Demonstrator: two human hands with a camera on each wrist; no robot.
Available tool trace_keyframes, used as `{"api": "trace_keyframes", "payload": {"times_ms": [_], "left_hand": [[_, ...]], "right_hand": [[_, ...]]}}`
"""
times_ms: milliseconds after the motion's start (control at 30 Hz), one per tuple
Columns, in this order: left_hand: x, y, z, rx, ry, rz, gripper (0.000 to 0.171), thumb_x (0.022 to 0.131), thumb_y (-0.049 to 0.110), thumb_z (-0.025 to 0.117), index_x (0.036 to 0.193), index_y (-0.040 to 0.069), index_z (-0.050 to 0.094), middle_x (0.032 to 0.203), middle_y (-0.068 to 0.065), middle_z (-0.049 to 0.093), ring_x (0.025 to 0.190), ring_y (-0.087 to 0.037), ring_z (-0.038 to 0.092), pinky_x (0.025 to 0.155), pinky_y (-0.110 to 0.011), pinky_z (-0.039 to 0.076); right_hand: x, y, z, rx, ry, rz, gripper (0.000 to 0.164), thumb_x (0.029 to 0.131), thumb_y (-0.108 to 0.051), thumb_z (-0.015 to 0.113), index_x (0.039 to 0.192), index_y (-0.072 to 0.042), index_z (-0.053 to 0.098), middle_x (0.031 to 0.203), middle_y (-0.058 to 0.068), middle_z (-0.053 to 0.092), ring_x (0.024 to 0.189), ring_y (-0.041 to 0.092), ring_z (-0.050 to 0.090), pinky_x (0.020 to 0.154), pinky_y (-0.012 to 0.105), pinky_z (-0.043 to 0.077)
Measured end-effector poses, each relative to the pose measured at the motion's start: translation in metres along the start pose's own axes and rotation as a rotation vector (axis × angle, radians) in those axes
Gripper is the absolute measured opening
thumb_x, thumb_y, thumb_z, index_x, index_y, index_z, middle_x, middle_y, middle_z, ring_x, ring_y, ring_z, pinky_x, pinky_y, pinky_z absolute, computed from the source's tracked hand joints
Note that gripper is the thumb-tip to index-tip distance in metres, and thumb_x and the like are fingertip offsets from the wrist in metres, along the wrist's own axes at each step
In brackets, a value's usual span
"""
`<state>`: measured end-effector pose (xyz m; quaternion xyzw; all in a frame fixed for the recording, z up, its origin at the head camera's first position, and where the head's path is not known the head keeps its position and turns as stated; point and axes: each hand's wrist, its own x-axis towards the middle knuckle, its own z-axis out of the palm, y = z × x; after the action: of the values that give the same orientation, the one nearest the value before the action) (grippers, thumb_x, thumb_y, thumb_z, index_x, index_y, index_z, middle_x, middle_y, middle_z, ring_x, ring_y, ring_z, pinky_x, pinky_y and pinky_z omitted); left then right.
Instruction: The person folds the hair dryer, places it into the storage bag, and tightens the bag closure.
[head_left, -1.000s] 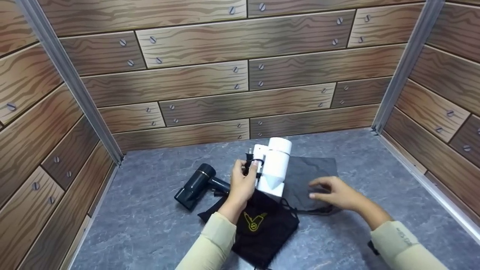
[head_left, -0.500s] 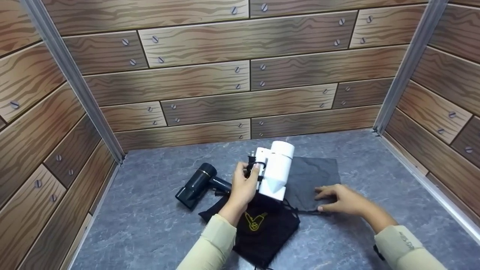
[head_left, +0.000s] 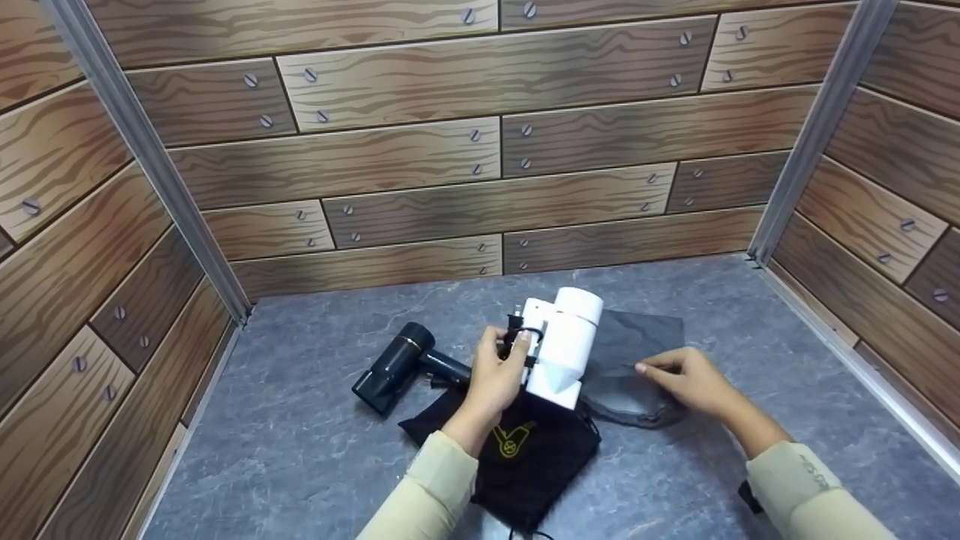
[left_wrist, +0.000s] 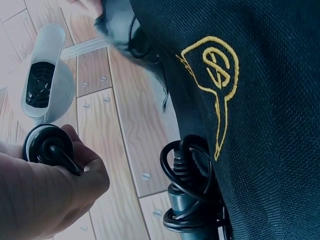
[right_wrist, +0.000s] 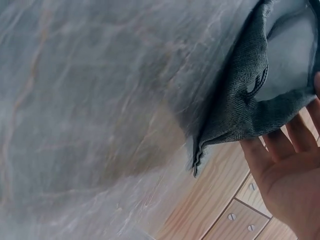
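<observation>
In the head view my left hand (head_left: 496, 379) grips a white hair dryer (head_left: 570, 337) by its handle, where the black cord is bundled. The dryer is held over the edge of a grey drawstring bag (head_left: 649, 334) and near a black one. My right hand (head_left: 690, 379) pinches the upper layer of the grey bag's mouth and lifts it, so the mouth gapes. The right wrist view shows the lifted fabric (right_wrist: 240, 105) against the fingers. In the left wrist view the dryer's handle end pokes out of the left hand (left_wrist: 65, 190).
A black drawstring bag (head_left: 547, 469) with a yellow hair dryer emblem lies in front of the left hand. Beside it, to the left, lies a dark hair dryer (head_left: 394, 367), its cord wrapped round the handle. Plank-patterned walls (head_left: 405, 217) enclose the grey marbled surface (head_left: 300, 435).
My right hand has gone from above the grey bag to its mouth edge and raised the upper layer. The left hand has moved slightly right with the white hair dryer.
</observation>
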<state>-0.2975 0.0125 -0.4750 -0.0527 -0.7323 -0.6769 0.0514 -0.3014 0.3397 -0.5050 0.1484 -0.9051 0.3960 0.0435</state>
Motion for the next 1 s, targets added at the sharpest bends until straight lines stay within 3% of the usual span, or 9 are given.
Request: {"api": "trace_keyframes", "payload": {"times_ms": [133, 367, 567, 833, 1000], "left_hand": [[-0.003, 0.001, 0.0, -0.003, -0.019, 0.014, 0.021, 0.108, 0.025, 0.063, 0.112, 0.005, 0.058, 0.107, -0.012, 0.065, 0.093, -0.017, 0.063, 0.081, -0.029, 0.053], [-0.007, 0.003, -0.004, 0.023, -0.066, 0.033, 0.022, 0.107, 0.028, 0.064, 0.108, 0.007, 0.059, 0.105, -0.009, 0.066, 0.091, -0.015, 0.062, 0.082, -0.029, 0.052], [-0.011, 0.003, -0.004, 0.141, -0.094, 0.092, 0.022, 0.104, 0.031, 0.069, 0.107, 0.011, 0.061, 0.102, -0.006, 0.069, 0.088, -0.013, 0.059, 0.08, -0.03, 0.052], [-0.019, 0.001, 0.006, 0.193, -0.138, 0.15, 0.021, 0.101, 0.028, 0.072, 0.108, 0.01, 0.064, 0.106, -0.008, 0.071, 0.082, -0.011, 0.061, 0.075, -0.028, 0.055], [-0.019, -0.002, 0.012, 0.252, -0.121, 0.162, 0.021, 0.1, 0.027, 0.074, 0.107, 0.01, 0.064, 0.105, -0.007, 0.072, 0.089, -0.013, 0.061, 0.081, -0.03, 0.054]], "right_hand": [[0.002, -0.002, -0.001, -0.001, 0.057, 0.048, 0.028, 0.104, -0.023, 0.07, 0.114, 0.001, 0.08, 0.107, 0.018, 0.08, 0.083, 0.002, 0.067, 0.074, 0.022, 0.055], [0.006, -0.008, 0.0, 0.0, 0.175, 0.129, 0.034, 0.106, -0.028, 0.067, 0.116, 0.001, 0.08, 0.116, 0.019, 0.079, 0.101, 0.013, 0.072, 0.082, 0.018, 0.054], [0.012, -0.013, 0.0, 0.027, 0.254, 0.184, 0.038, 0.107, -0.033, 0.066, 0.116, 0.001, 0.08, 0.115, 0.019, 0.079, 0.093, 0.002, 0.066, 0.079, 0.015, 0.051], [0.017, -0.022, 0.007, 0.019, 0.304, 0.176, 0.038, 0.106, -0.034, 0.066, 0.114, 0.0, 0.081, 0.111, 0.018, 0.08, 0.085, 0.003, 0.064, 0.074, 0.018, 0.049], [0.018, -0.029, 0.011, 0.038, 0.324, 0.167, 0.034, 0.106, -0.031, 0.066, 0.111, -0.001, 0.082, 0.109, 0.017, 0.08, 0.086, 0.004, 0.064, 0.076, 0.018, 0.049]]}}
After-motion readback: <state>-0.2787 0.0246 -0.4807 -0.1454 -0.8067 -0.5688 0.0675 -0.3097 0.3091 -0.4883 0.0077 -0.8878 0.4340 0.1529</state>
